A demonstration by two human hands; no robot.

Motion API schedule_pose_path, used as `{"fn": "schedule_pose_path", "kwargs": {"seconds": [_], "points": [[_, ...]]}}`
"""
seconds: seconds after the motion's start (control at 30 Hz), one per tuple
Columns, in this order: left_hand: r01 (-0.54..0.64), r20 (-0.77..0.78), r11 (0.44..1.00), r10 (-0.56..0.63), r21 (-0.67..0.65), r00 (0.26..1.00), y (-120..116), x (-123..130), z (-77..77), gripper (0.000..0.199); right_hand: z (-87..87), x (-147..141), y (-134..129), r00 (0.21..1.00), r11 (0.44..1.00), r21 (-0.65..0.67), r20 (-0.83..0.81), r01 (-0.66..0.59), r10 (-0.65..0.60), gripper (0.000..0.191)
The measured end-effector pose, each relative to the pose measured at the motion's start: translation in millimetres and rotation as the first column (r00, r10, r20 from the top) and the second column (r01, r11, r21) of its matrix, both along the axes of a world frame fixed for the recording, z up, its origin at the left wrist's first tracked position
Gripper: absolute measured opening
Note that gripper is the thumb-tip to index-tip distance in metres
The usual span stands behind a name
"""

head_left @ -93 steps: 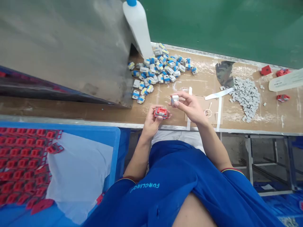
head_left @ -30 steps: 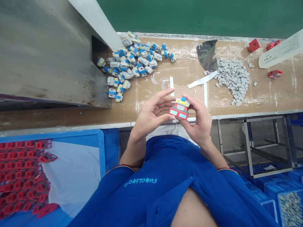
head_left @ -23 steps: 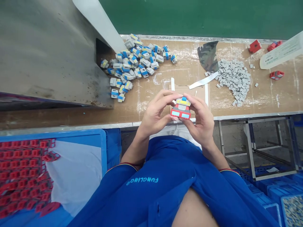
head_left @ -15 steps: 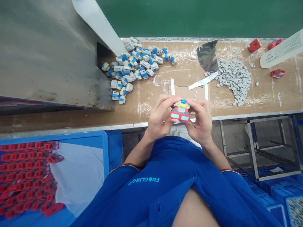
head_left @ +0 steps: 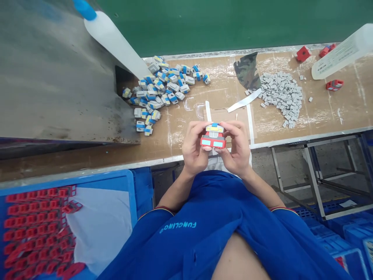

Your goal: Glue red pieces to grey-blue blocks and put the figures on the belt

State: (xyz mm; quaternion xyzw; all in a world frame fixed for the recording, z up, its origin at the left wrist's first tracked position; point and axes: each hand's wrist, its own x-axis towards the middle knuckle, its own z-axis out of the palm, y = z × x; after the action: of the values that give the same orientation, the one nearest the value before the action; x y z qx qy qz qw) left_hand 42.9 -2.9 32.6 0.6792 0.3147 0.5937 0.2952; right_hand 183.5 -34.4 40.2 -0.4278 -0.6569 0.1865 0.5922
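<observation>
Between my two hands is a small toy robot torso [head_left: 214, 136], red below with light-blue windows, grey, yellow and blue on top. My left hand [head_left: 196, 146] grips one side, fingertips on the upper edge and thumb beneath. The other side is pinched the same way by my right hand [head_left: 236, 146]. Under the hands lies a cardboard sheet [head_left: 230, 116] with white tape strips on the bench. Farther left is a heap of grey, blue and yellow toy parts [head_left: 163, 85]. A pile of small grey pieces [head_left: 281, 95] lies to the right, beside a camouflage cloth [head_left: 247, 70].
A metal box [head_left: 61, 77] blocks the bench's left side. A translucent bottle [head_left: 338, 56] and a red toy part [head_left: 334, 85] are at the right. Below left, a blue tray [head_left: 131, 202] holds rows of red parts. A metal-framed stool [head_left: 314, 182] stands below right.
Both hands still hold the toy torso together, its front facing me as before. The camera view has shifted and tilted slightly; the bench piles look unchanged.
</observation>
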Motion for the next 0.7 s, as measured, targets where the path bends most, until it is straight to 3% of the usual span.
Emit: {"fn": "schedule_pose_path", "kwargs": {"seconds": [0.4,0.7], "points": [[0.056,0.077,0.995,-0.050,-0.080,0.996,-6,3,-6.5,0.053,-2.0,-3,-6,0.993,0.994,0.052,0.073,0.091,-0.095,0.053],[0.113,0.136,0.989,-0.100,-0.099,0.986,-3,1,-12.3,0.053,1.4,-1,-5,0.996,0.996,0.064,0.049,0.065,-0.069,0.051]]}}
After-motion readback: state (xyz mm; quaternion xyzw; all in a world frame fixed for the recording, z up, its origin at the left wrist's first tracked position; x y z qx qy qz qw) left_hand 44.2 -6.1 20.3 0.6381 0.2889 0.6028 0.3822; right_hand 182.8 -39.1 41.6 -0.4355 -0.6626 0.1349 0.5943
